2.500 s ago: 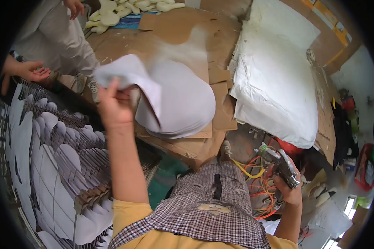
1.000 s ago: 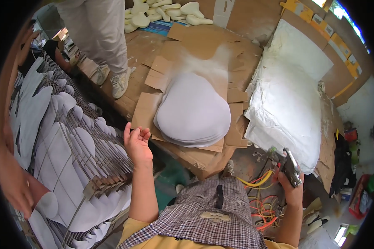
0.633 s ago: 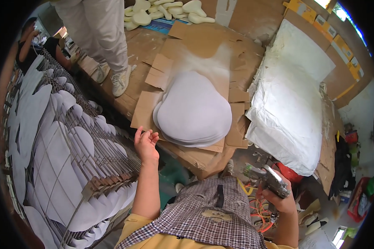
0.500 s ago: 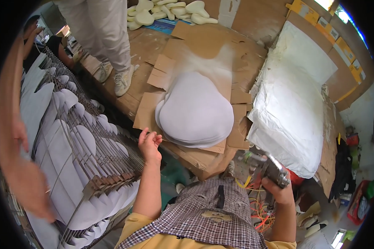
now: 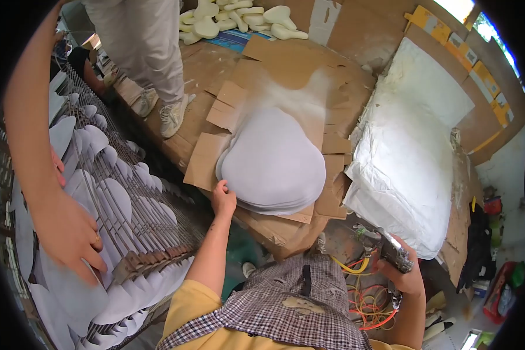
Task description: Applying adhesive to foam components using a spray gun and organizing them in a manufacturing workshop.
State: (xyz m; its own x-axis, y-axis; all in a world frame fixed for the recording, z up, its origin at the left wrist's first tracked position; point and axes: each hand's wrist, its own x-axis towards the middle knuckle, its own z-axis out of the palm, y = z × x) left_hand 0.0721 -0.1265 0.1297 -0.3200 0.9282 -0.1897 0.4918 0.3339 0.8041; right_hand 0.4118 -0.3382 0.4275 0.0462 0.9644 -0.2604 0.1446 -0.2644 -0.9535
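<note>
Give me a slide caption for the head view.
Left hand touches stacked grey sheets on cardboard; right hand grips spray gun.

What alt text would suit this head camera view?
A person's left hand touches the edge of a stack of pale grey sheets on cardboard, while the right hand grips a spray gun. A co-worker's hand reaches over a wire rack.

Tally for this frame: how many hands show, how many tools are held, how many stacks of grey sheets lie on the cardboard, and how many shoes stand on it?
Hands: 3: left hand, right hand, co-worker's hand
Metal spray gun: 1
Stack of pale grey rounded foam sheets: 1
Pale sneakers: 2
Total: 7
</note>
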